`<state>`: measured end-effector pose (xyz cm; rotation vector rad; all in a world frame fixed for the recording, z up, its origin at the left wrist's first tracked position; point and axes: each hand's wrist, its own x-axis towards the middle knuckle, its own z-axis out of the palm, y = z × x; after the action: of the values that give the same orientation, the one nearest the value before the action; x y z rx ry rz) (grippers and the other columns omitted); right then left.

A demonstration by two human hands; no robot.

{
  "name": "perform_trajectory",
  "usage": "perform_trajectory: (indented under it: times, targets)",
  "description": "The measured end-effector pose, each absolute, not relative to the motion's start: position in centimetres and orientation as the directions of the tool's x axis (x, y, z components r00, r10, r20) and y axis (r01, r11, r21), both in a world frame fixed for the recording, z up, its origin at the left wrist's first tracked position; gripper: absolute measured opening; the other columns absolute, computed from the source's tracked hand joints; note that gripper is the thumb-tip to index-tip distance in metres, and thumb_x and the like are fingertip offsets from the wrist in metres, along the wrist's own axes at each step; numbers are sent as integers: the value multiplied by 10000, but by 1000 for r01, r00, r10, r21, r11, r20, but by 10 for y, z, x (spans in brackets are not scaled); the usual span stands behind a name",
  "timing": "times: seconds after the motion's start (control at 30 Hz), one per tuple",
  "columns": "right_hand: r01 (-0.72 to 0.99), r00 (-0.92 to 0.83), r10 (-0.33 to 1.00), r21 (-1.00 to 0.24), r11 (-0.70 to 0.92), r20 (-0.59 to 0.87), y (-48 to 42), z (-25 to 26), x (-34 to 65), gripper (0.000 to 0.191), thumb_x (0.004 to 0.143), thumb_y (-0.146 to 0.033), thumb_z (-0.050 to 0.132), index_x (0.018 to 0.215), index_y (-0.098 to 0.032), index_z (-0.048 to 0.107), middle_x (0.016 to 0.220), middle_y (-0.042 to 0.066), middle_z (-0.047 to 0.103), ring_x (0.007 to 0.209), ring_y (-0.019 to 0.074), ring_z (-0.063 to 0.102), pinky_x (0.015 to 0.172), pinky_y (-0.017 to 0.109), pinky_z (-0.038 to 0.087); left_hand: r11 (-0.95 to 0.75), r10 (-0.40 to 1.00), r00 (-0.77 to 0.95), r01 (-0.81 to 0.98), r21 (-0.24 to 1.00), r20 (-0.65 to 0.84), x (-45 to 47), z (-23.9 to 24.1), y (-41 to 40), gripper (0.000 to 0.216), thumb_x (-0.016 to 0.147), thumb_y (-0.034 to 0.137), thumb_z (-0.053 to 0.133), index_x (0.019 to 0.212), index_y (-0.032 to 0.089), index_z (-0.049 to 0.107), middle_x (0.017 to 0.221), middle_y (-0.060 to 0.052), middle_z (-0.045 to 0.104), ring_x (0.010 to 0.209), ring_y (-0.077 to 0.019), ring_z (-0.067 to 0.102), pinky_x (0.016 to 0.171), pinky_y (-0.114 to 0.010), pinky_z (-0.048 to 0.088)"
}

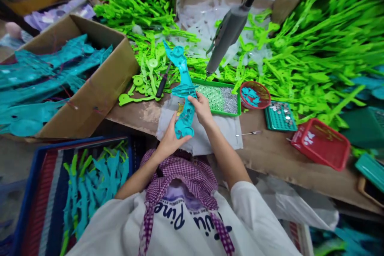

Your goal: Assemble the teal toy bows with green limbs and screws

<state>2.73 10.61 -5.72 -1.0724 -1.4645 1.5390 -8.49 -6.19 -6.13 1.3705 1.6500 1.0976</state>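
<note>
A long turquoise plastic molded part (186, 76), hollow on the side facing me, stands out from my body over a grey cloth (204, 140). My left hand (171, 140) is closed around its near, rounded end. Farther up, my right hand (201, 107) pinches the part's right edge around the middle. Just beyond the right hand lies a green tray (220, 111) of small metal pieces, likely screws. Above that tray hangs a grey power screwdriver (226, 36), tip down. A black-handled screwdriver (162, 86) rests left of the part among lime-green plastic pieces (147, 76).
At left, a cardboard box (102, 92) holds turquoise parts. Below it sits a blue-rimmed tray (39, 164) with turquoise and green parts. Rightward are a red round basket (265, 103), a green tray of discs (280, 122) and a red basket (336, 148). Lime-green pieces (324, 44) pile up behind.
</note>
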Motion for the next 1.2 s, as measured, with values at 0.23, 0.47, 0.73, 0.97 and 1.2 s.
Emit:
perform_trajectory:
  times: [0.23,0.47,0.73,0.97,1.2]
  targets:
    - [127,-132,991,-992,20,3,121,-53,47,638,790,-693,680,1194,-201,644,1277,115,713,1142,228,675,1015,398,552,-5,973,-216,328,945,80,-34,-87,13,988,761,279,801,1579,261,247,1580,-178,427,1466,-352,443,1189,-544,418]
    - [523,141,949,-835,170,282,45,-47,195,353,937,-542,574,961,-234,744,1014,87,771,969,230,701,914,397,565,11,986,-153,417,909,58,-31,-98,11,910,741,343,792,1506,215,315,1466,-181,516,1344,-336,561,1136,-509,478]
    - [834,338,910,-526,-170,242,156,-48,344,282,920,-248,563,1045,-107,774,1072,192,770,1001,295,686,957,430,498,-54,997,-15,514,856,72,-37,-97,15,879,731,368,783,1488,200,370,1451,-188,541,1313,-349,585,1109,-538,496]
    - [900,260,945,-404,-162,201,176,-67,333,300,910,-218,597,1109,-68,765,1131,225,713,1046,307,636,982,434,454,-82,995,-9,545,835,104,-37,-100,12,876,750,361,785,1506,217,365,1445,-171,555,1296,-336,603,1097,-510,515]
    - [914,192,961,-392,-101,200,173,-79,351,230,908,-207,547,1036,-132,723,1104,194,706,1062,329,617,986,477,465,-101,993,-1,551,828,122,-37,-100,12,877,760,389,778,1500,168,362,1480,-197,529,1354,-348,564,1130,-507,492]
